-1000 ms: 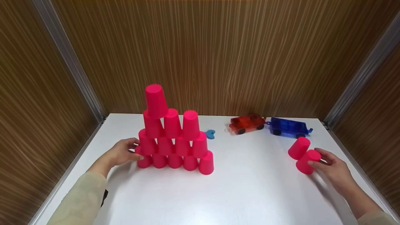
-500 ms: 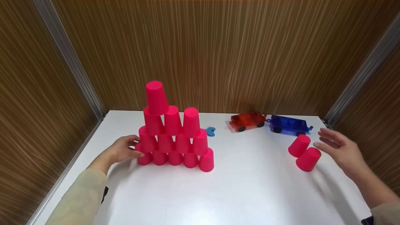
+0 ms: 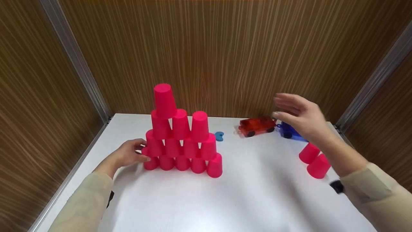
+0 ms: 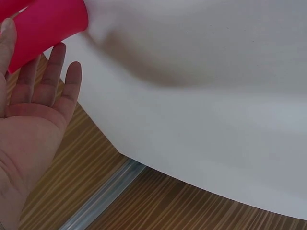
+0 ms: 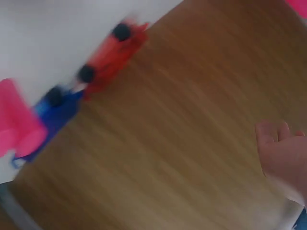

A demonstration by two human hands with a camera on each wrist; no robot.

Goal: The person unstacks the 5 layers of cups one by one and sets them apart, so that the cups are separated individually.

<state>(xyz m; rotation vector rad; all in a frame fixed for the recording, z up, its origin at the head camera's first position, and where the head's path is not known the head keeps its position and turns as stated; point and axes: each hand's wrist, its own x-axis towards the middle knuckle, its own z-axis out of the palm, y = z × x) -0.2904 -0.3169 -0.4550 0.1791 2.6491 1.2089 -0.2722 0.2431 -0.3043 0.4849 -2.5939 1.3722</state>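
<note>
Left grip [image 3: 128, 154]: thumb and fingers round bottom-left cup [image 3: 151, 165].
Right grip [image 3: 301, 113]: fingers loosely extended, nothing held; raised, right.
Cup stack [image 3: 173, 147]: left of centre, four tiers.
Hazard: jogging that bottom cup would probably topple tiers above.
Edge: counter [image 3: 251, 196] ends left of stack.
Room: between stack and two loose cups [image 3: 318, 167], right.

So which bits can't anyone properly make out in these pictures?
Head view: right end of the blue wagon, behind the right arm.
Head view: upper right side of the front loose cup, behind that arm.
Left wrist view: rest of the pink cups, cut off at the top-left corner.
Right wrist view: fine details of the red wagon, blurred.
</note>
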